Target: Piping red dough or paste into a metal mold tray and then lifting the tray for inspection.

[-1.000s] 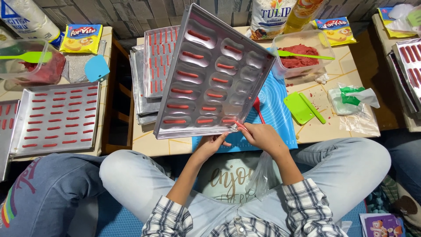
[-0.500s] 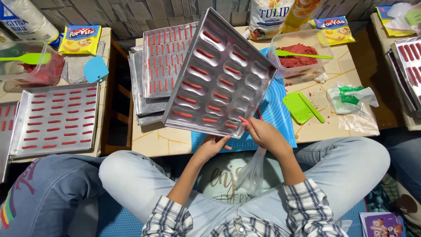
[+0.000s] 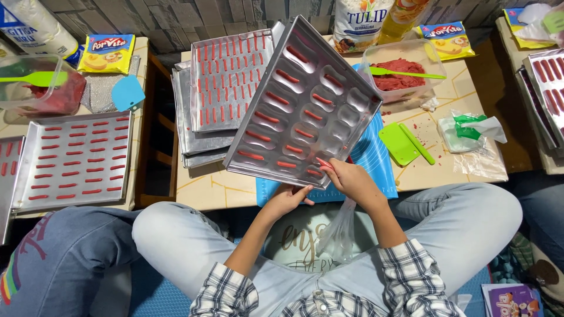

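Observation:
I hold a metal moulded baking tray (image 3: 305, 105) tilted up over the low table. Its oval wells carry thin red dough strips along the left and lower rows. My left hand (image 3: 288, 199) grips the tray's near edge from underneath. My right hand (image 3: 349, 179) rests on the lower right corner, fingers pinching a red strip (image 3: 324, 162) in a well. A clear plastic bag (image 3: 341, 232) hangs below my right hand over my lap.
A stack of flat trays (image 3: 226, 79) with red strips lies to the left on the table. A clear tub of red dough (image 3: 399, 73) with a green spatula, a green scraper (image 3: 398, 144), a blue mat (image 3: 370, 158). Another person's knee (image 3: 64, 264) and trays (image 3: 73, 158) at left.
The tilted tray has swung rightward and lower. My right hand has moved up onto the tray's lower right wells with a red strip.

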